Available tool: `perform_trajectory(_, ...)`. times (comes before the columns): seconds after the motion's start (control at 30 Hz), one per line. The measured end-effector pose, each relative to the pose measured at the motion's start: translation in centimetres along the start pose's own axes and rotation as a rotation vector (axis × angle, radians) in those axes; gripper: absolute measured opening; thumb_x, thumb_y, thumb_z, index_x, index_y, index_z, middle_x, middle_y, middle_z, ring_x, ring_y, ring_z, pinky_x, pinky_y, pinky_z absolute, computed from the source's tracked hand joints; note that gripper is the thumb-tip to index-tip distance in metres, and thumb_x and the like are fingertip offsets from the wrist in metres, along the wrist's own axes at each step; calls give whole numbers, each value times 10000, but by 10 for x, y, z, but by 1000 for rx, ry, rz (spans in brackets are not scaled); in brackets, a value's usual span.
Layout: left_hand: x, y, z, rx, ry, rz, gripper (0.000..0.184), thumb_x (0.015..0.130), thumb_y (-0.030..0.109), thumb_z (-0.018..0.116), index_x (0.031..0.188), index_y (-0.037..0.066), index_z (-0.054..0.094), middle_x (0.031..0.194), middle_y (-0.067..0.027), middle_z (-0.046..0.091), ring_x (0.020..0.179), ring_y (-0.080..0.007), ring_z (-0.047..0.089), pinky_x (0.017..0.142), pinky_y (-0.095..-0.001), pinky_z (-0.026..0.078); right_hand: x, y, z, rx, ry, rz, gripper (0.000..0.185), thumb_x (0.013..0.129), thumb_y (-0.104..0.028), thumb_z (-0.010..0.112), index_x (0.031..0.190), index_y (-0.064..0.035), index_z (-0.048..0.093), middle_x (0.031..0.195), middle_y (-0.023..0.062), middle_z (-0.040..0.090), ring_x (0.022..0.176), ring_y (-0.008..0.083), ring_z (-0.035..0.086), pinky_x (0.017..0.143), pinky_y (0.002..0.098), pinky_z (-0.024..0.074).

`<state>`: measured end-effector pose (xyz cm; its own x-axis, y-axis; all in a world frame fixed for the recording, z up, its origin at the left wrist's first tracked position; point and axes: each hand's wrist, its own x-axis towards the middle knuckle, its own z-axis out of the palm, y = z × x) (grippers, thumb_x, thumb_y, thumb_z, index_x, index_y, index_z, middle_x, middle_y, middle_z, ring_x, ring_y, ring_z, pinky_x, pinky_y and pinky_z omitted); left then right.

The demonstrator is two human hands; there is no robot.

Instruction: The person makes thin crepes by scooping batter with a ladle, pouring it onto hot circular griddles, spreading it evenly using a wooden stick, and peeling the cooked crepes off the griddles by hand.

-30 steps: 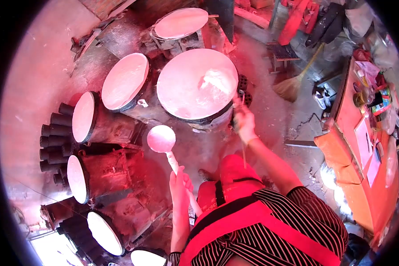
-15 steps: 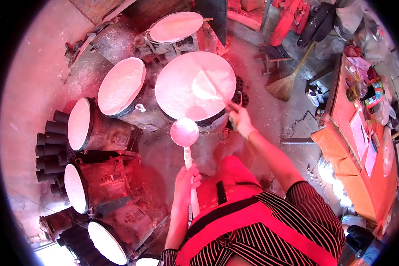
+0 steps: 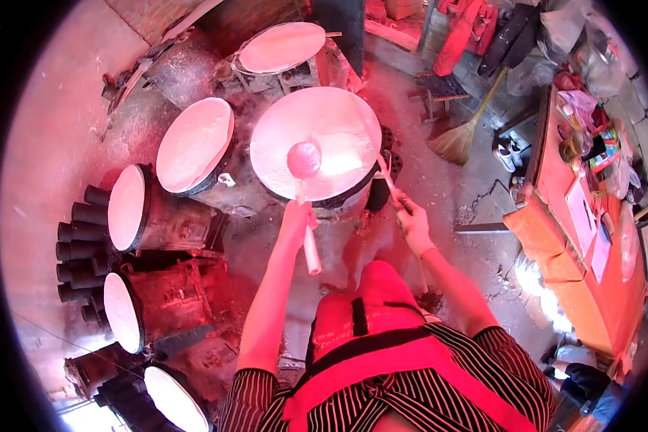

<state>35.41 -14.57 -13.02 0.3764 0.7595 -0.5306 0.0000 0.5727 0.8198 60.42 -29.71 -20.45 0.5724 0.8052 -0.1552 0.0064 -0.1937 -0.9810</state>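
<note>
In the head view my left hand [image 3: 295, 219] is wrapped round the pale handle of a ladle [image 3: 304, 160]. The ladle's round bowl is over a large round griddle [image 3: 277, 119] coated with a pale layer; whether it touches the layer cannot be told. A lighter, squarish patch shows on the layer beside the bowl. My right hand [image 3: 415, 229] is closed on a thin stick-like tool [image 3: 386, 171], whose far end reaches the griddle's right rim. What kind of tool it is does not show clearly.
Other pale-topped round griddles [image 3: 196, 145] stand on stoves in an arc at left and behind. Dark cylindrical coal briquettes [image 3: 90, 214] are stacked by the left wall. A broom [image 3: 457, 140] leans at right, near an orange-covered table [image 3: 561, 245] loaded with papers and bags.
My left hand has moved forward, carrying the ladle from in front of the griddle to above it. My right hand has drawn back, bringing its tool away from the griddle's middle to the right rim.
</note>
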Motion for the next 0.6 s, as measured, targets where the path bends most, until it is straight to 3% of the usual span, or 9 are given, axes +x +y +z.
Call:
perform_trajectory(0.07,2,6,33,-40,100,-78,83,864,75,500,852,24,436,639,-15,422,474,-126,419,411,-251,345,-9,-4,27,42,-36,93,357,909,-215,573,1243,-88,572,858,-1,633,766,83,570,682,226,458)
perform_trajectory(0.13,11,1,49,-146,87,-138,85,856,70,508,837,20,441,631,-21,429,475,-147,433,419,-258,355,-28,-32,39,306,-223,412,353,897,-174,540,1246,-125,567,651,-12,551,514,79,478,467,241,390)
perform_trajectory(0.17,20,-7,51,-233,24,-157,89,850,68,512,822,22,441,635,-29,438,475,-156,442,424,-269,366,-30,-31,52,361,-234,443,397,866,-110,479,1247,-188,559,525,-39,417,372,72,311,352,255,246)
perform_trajectory(0.3,1,31,21,-635,-357,-282,71,851,63,500,800,48,453,654,-9,442,490,-105,444,416,-234,351,-27,-58,47,325,-369,603,412,875,-80,440,1235,-240,562,496,-39,387,348,81,284,333,270,226)
perform_trajectory(0.33,-79,77,49,93,-35,196,80,896,80,486,824,67,518,668,11,468,500,-75,448,427,-197,351,-28,-90,38,292,-345,615,324,919,-158,490,1227,-218,571,481,-45,359,344,75,276,333,263,220)
perform_trajectory(0.4,-86,76,14,-561,-232,-209,58,915,39,463,943,40,514,676,9,459,489,-51,413,392,-163,312,-6,-101,21,296,-255,400,301,924,-210,520,1218,-199,584,508,-31,427,360,58,294,347,246,224)
perform_trajectory(0.47,-101,63,-2,-750,-353,-312,52,913,20,468,959,37,487,677,15,444,479,-38,385,371,-154,285,13,-110,2,331,-157,360,300,916,-197,533,1208,-178,600,596,0,558,389,40,331,360,232,233)
perform_trajectory(0.5,-103,59,-7,-778,-336,-378,50,909,26,481,957,39,476,676,18,436,472,-36,370,363,-158,277,31,-69,4,114,-152,267,302,909,-217,553,1196,-145,609,762,21,645,494,94,497,434,273,387)
perform_trajectory(0.6,-102,62,-11,-706,-217,-422,74,901,52,514,938,45,451,672,27,415,457,-32,340,345,-168,257,-5,20,19,-261,-293,-251,326,899,-230,571,1195,-96,600,890,30,657,692,141,599,633,305,490)
